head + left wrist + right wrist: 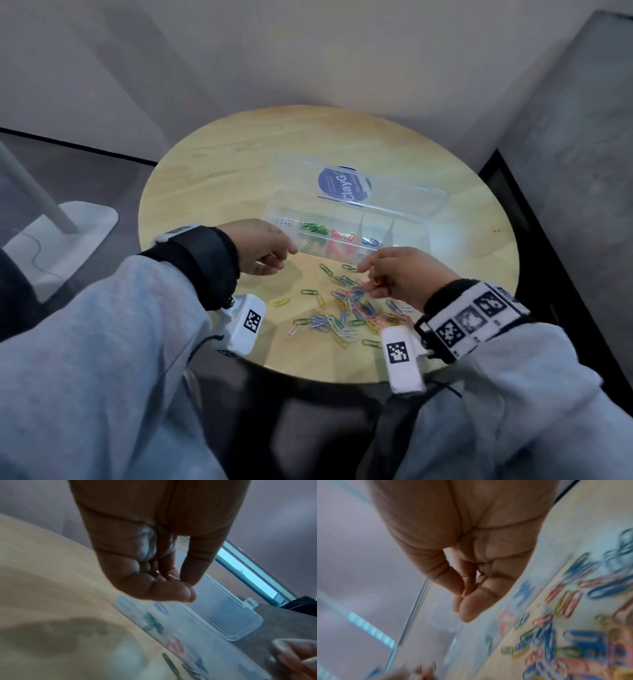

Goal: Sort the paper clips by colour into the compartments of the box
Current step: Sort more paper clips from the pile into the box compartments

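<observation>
Your left hand (262, 246) hovers at the box's near left corner, fingertips drawn together; whether they hold anything is unclear. Your right hand (399, 274) pinches a pink clip (464, 592) above the loose paper clips (346, 313) on the table (212, 164). The clear box (407, 228) lies open, holding white, green, red and blue clips in separate compartments; both wrist views are blurred.

round pale wooden table (219, 164), open clear compartment box (416, 236) on it, loose coloured paper clips (346, 308) scattered nearer
</observation>
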